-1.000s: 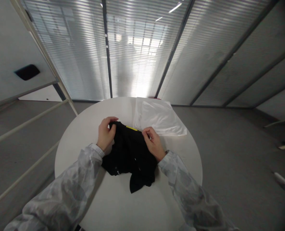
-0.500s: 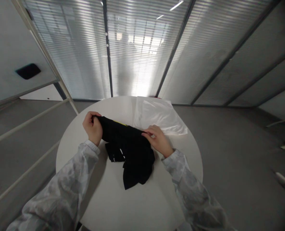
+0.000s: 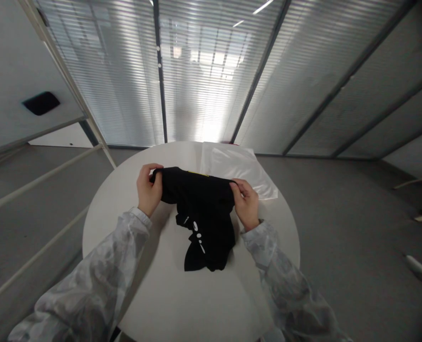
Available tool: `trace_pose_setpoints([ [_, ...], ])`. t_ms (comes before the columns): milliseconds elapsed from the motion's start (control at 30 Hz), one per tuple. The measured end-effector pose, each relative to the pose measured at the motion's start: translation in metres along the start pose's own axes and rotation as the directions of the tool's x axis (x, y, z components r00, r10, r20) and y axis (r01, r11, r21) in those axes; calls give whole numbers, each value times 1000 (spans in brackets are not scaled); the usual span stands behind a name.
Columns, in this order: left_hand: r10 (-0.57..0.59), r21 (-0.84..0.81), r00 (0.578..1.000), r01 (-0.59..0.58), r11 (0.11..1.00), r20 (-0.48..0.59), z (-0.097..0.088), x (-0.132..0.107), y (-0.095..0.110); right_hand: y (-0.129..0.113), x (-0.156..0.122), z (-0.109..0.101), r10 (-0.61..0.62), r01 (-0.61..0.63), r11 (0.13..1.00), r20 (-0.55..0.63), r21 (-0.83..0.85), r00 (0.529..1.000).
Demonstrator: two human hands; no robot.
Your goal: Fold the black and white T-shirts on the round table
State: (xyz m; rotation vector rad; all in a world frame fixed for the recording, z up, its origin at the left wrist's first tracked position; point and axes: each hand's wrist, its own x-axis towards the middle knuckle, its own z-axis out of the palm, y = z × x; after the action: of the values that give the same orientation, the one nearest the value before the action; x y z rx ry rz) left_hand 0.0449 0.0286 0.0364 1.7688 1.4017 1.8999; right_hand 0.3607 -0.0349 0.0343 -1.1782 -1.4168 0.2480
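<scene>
Cloth [image 3: 205, 199], black, stretched between two hands

Left hand [image 3: 149, 190], pinching the left end of the upper edge; too light a pinch could let that end slip; cloth body, mid-worktop [image 3: 182, 304], bunched below the edge, white print [image 3: 197, 232] showing; uneven pulling might twist these folds; right hand [image 3: 246, 202], pinching the right end; white packet [image 3: 232, 164], just beyond the right hand; a forward sweep could push it askew.

The single view looks from the wearer's head, forward and down across the table [image 3: 182, 304] to the blinds [image 3: 203, 95], close above both sleeves [image 3: 89, 270]. Its upper right corner seems too dark to read.
</scene>
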Motion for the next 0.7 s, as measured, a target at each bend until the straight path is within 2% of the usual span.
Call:
trace_pose_setpoints([
  [167,-55,21,995,57,998,-86,-2,5,-3,0,1,-4,-34,23,995,-113,-95,993],
  [300,-113,26,991,115,993,-72,-2,4,-5,0,0,-7,-30,8,989,-146,-147,989],
  [433,-126,54,991,128,990,-39,-3,2,-5,-3,0,-7,-153,152,974,4,-166,988],
  [533,-176,-28,983,175,984,-45,-2,2,-10,-6,0,-5,-231,247,957,112,-152,966],
  [700,-397,-184,917,386,904,-24,0,4,-20,1,-2,1,-176,236,951,281,-199,943],
])
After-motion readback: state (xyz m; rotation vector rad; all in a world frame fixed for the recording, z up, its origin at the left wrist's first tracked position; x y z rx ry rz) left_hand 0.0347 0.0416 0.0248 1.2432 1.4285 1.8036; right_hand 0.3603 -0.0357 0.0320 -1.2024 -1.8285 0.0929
